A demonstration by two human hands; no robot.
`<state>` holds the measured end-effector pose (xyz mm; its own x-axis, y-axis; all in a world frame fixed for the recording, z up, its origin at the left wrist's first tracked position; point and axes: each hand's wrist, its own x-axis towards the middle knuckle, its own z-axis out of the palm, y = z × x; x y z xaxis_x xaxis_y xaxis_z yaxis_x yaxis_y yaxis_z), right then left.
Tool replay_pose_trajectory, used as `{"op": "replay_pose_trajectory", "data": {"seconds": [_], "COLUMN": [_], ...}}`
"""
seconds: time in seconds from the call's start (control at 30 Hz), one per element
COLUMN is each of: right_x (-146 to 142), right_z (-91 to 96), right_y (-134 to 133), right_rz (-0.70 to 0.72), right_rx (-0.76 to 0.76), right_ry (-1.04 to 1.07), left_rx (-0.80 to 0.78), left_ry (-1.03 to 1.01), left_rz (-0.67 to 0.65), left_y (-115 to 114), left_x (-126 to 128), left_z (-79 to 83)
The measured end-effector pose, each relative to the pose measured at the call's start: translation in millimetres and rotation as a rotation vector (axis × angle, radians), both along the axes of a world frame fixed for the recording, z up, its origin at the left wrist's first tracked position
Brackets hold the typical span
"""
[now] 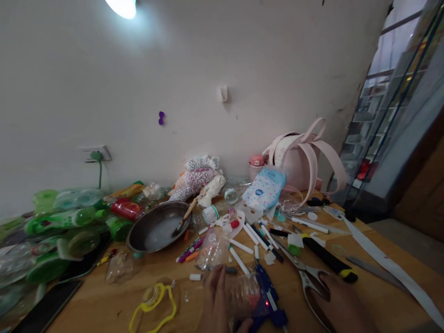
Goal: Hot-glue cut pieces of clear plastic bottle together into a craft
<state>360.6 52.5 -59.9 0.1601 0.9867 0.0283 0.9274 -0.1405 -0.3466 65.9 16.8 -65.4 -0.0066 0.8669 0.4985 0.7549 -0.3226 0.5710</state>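
Observation:
My left hand is wrapped round a clear ribbed plastic bottle piece at the front middle of the table. Right beside that piece lies a blue glue gun with a small red light on. My right hand grips the handles of a pair of metal scissors, whose blades point away to the left. A black and yellow utility knife rests just beyond them. Another crumpled clear plastic piece lies ahead of my left hand. A yellow strip curls on the wood to its left.
Green and clear bottles are heaped at the left, near a dark phone. A metal bowl holds a brush. White markers lie scattered mid-table. A pink backpack and blue packet stand against the wall.

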Motion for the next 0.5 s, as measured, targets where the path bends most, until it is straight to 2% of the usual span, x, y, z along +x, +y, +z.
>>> {"op": "replay_pose_trajectory", "data": {"seconds": [0.13,0.2,0.27,0.33,0.37,0.5], "right_x": [-4.6,-6.8,-7.4,-6.4,-5.5,-2.3], "right_z": [1.6,1.3,-0.7,-3.5,-4.7,-6.0], "right_y": [-8.6,-12.3,-14.9,-16.5,-17.1,-19.6], "right_rz": [-0.050,-0.041,-0.027,-0.016,-0.009,0.030], "right_rx": [0.056,0.124,0.192,0.233,0.244,0.264], "right_ry": [0.075,0.119,0.134,0.136,0.138,0.167], "left_rx": [-0.093,-0.054,0.022,0.165,0.191,0.123], "left_ry": [0.229,0.309,0.315,0.234,0.158,-0.041], "left_rz": [-0.047,-0.089,-0.058,0.071,0.211,0.510], "left_y": [9.0,12.5,13.7,12.4,11.0,2.7], "left_x": [3.9,-3.9,-17.5,-37.7,-50.9,-124.1], "left_z": [-5.5,-3.8,1.5,11.6,18.3,41.5]}}
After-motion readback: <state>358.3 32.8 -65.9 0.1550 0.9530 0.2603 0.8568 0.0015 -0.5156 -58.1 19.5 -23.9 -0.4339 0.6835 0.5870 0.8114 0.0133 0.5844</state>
